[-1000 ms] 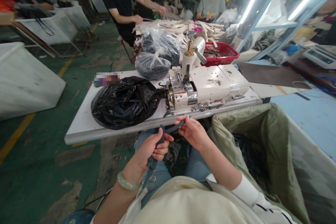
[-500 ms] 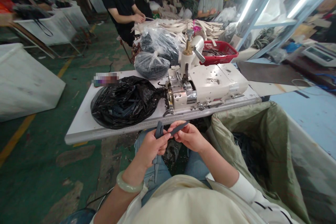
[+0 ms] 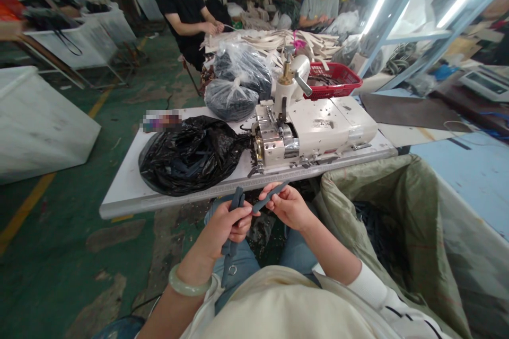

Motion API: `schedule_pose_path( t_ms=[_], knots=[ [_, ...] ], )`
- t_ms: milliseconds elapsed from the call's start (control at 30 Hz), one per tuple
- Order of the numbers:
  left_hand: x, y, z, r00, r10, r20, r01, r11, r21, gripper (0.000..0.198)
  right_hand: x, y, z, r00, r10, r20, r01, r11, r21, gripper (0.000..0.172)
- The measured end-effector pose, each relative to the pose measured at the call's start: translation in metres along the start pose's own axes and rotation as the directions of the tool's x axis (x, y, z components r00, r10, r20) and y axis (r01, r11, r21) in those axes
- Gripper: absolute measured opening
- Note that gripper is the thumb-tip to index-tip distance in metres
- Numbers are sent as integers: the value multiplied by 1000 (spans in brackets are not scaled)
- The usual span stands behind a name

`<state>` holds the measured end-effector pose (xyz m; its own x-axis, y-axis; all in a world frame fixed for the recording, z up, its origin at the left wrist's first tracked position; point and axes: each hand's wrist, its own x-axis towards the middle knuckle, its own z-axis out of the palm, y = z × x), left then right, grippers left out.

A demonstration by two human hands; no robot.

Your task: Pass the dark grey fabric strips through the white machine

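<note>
Eased slightly away from the right hand [image 3: 289, 207] since the earlier frame, the left hand [image 3: 233, 222] clasps a bundle [image 3: 237, 198] on the near side of the machine [image 3: 318, 130], apparently freeing the other, which pinches one strip [image 3: 267, 199] there (its lower end beside the left hand).

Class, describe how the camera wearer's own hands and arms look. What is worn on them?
The left grip and right grip are ungloved. A smooth, pale green bangle circles the left arm near the wrist. The right sleeve is white with dark stripes, ending near the elbow.
</note>
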<state>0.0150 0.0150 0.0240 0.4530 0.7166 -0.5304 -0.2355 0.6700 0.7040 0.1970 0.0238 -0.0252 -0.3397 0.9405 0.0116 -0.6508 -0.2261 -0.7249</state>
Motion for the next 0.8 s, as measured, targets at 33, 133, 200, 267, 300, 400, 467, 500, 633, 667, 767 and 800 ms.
schedule_pose_path(
  t_ms=[33,133,200,267,300,400,467,500,633,667,767,800],
  knots=[
    [0,-1,0,1000,7,-6,-7,1000,12,26,0,1,0,1000,4,-8,-4,1000,-8,27],
    [2,-4,1,1000,17,-18,-16,998,61,27,4,1,0,999,9,-39,-11,998,-55,28],
    [3,-6,1,1000,3,-19,-1,995,95,28,12,-3,-3,995,-6,-101,-4,995,-99,28],
    [4,-7,-1,1000,-9,-19,11,994,111,30,28,-12,-9,980,5,-200,-31,991,-131,34],
    [4,-7,-2,1000,-11,-21,13,994,108,32,39,-19,-13,965,12,-262,-51,989,-141,36],
    [4,-5,-6,999,-2,-37,5,997,80,35,74,-40,-26,894,9,-448,-107,975,-194,39],
    [2,-4,-8,998,8,-57,-4,998,61,35,95,-51,-33,851,-27,-525,-113,966,-234,38],
    [1,-3,-9,998,13,-65,-10,999,53,34,103,-55,-36,837,-40,-545,-115,962,-247,37],
    [-3,-1,-14,995,26,-92,-23,999,37,35,120,-59,-45,801,-92,-592,-105,951,-290,34],
    [-4,-1,-15,995,27,-100,-23,999,38,36,122,-58,-47,792,-106,-601,-104,947,-304,33],
    [-5,-1,-18,993,28,-118,-24,999,35,35,130,-57,-49,766,-165,-621,-92,928,-360,31],
    [-5,-1,-19,992,27,-120,-23,999,32,34,132,-57,-50,755,-194,-626,-84,919,-386,31]
  ],
)
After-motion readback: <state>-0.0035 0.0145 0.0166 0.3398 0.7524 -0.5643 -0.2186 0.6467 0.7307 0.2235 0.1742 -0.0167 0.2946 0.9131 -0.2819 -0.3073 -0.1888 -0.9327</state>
